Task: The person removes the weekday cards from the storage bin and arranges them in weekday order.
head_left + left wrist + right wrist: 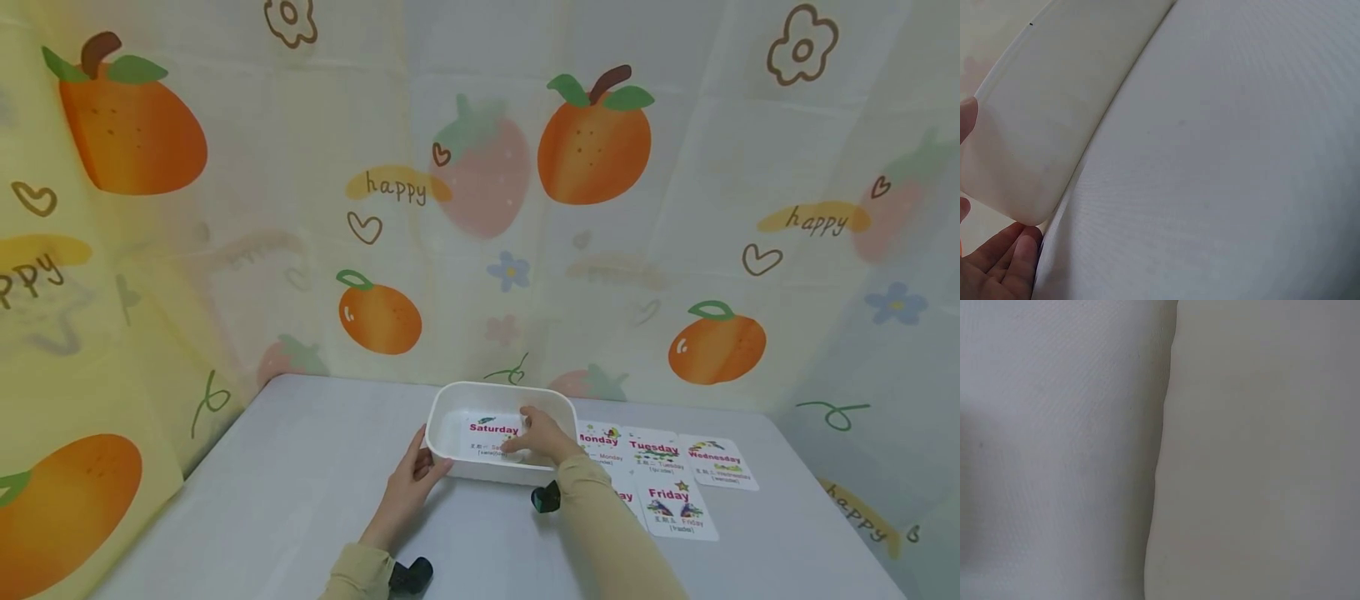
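Note:
A white plastic box (487, 472) stands on the table with a "Saturday" card (489, 430) lying inside it. My left hand (412, 475) grips the box's near left corner; its thumb is at the front and the fingers are at the side. The left wrist view shows fingertips (1022, 250) at the bottom of the box's corner. Over the box's right side reaches my right hand (543, 435), thumb and forefinger spread apart over the card. It covers the card's right part. Only the box wall (1247, 456) and tabletop fill the right wrist view, without fingers.
Right of the box lie several day cards: Monday (600, 439), Tuesday (653, 450), Wednesday (717, 461), Friday (675, 506) and one partly hidden by the right sleeve (611, 525). A fruit-printed curtain (480, 317) hangs behind the white table (300, 483).

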`<state>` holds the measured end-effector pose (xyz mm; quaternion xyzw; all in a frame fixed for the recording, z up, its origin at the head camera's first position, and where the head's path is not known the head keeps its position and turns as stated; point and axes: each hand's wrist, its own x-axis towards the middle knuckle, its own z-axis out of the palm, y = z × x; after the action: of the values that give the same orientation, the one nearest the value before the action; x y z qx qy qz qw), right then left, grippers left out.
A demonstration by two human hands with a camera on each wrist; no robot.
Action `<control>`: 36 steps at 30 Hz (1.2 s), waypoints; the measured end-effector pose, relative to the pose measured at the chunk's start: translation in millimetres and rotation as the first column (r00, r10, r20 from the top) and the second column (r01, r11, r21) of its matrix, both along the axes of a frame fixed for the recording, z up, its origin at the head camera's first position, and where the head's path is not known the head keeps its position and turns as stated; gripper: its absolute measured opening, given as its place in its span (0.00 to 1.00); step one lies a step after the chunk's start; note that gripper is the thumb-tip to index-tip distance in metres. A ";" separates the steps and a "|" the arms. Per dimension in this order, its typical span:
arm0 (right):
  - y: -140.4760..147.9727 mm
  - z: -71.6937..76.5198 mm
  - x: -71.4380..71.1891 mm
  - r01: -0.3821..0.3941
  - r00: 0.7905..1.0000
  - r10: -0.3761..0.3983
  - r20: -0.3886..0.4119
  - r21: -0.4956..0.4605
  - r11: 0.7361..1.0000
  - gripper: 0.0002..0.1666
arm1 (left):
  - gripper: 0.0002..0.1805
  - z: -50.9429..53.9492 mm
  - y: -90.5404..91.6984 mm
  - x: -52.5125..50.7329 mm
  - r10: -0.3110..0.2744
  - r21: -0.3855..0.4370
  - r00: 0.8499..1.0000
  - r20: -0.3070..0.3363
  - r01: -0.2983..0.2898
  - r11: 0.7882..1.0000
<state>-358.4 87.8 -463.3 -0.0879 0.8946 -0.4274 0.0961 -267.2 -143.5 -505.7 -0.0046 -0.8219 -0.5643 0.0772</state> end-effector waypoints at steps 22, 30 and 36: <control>-1.7 -0.3 -0.3 -0.011 0.999 0.018 -0.035 0.198 0.980 0.51 | 0.44 -1.3 0.3 -0.6 -0.004 -0.003 1.000 -0.002 0.004 1.000; -3.6 -2.1 -1.1 -0.030 0.997 0.051 -0.055 0.329 0.944 0.53 | 0.43 -1.1 0.9 0.7 -0.008 0.002 1.000 -0.002 0.008 1.000; -5.5 0.5 0.7 -0.044 0.999 0.052 -0.014 0.340 0.939 0.55 | 0.43 -2.6 -0.2 0.8 -0.007 0.008 1.000 -0.004 0.007 1.000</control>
<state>-357.7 82.3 -462.7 -0.0968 0.9536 -0.2631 0.1099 -266.4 -143.7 -508.4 -0.0082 -0.8196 -0.5678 0.0768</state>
